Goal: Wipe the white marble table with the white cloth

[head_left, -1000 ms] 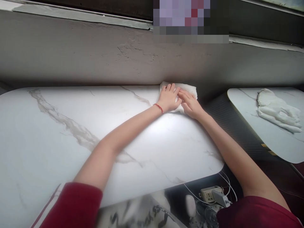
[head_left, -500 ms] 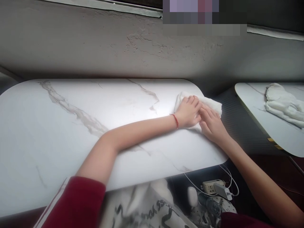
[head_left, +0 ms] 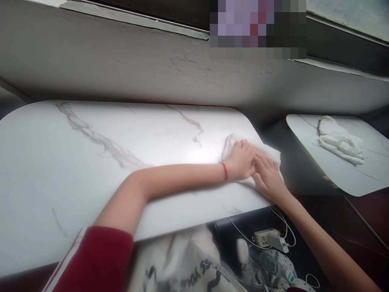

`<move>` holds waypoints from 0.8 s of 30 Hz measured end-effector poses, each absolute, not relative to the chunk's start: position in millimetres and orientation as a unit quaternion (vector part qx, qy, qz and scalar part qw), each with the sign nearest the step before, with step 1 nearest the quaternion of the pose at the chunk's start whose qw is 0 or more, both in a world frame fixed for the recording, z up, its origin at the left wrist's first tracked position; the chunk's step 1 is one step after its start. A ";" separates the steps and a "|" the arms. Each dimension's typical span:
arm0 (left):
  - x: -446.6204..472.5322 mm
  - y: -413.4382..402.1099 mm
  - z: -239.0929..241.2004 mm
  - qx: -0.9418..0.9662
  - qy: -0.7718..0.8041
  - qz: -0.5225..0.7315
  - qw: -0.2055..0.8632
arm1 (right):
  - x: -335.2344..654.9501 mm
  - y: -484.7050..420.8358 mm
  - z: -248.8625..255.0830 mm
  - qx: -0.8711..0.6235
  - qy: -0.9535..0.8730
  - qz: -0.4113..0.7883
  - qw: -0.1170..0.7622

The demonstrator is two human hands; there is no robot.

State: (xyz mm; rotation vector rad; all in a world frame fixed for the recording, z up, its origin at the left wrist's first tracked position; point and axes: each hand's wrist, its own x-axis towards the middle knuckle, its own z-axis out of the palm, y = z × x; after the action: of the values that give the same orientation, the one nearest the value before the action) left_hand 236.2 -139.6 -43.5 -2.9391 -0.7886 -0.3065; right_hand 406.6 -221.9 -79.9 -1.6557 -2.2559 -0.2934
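A folded white cloth [head_left: 269, 153] lies at the right end of a white marble-pattern tabletop [head_left: 91, 162]. My left hand [head_left: 241, 160], with a red string at the wrist, presses flat on the cloth with its fingers stretched out. Beside it, my right hand [head_left: 269, 176] lies on the cloth's near right part, fingers also flat. The two hands touch each other. Most of the cloth is hidden under them.
A grey plaster wall [head_left: 121, 69] rises right behind the table. To the right stands a second marble table [head_left: 349, 174] with a crumpled white cloth [head_left: 338, 140] on it. On the dark floor below lie a power strip with a charger [head_left: 269, 239] and cables.
Both hands have slid the cloth from the back edge by the wall toward me and to the right, down to the table's right corner.
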 end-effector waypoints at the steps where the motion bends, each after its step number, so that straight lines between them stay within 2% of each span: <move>1: 231.6 -136.0 -43.4 -0.958 -0.265 -0.100 0.038 | 403.4 -215.8 -79.5 -0.577 -0.795 -0.099 0.162; 19: 131.6 -12.9 -43.8 -0.891 -0.432 -0.141 -0.012 | 308.7 -23.7 -78.1 -0.486 -0.855 -0.023 0.183; 24: 123.0 3.0 -45.4 -0.879 -0.454 -0.146 -0.004 | 302.0 4.4 -80.2 -0.479 -0.855 -0.010 0.198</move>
State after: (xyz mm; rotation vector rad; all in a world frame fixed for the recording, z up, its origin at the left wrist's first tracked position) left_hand 123.0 3.0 -45.4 -2.7684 -1.4297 -0.4584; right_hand 302.0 4.4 -80.2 -1.3403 -2.3937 -0.0288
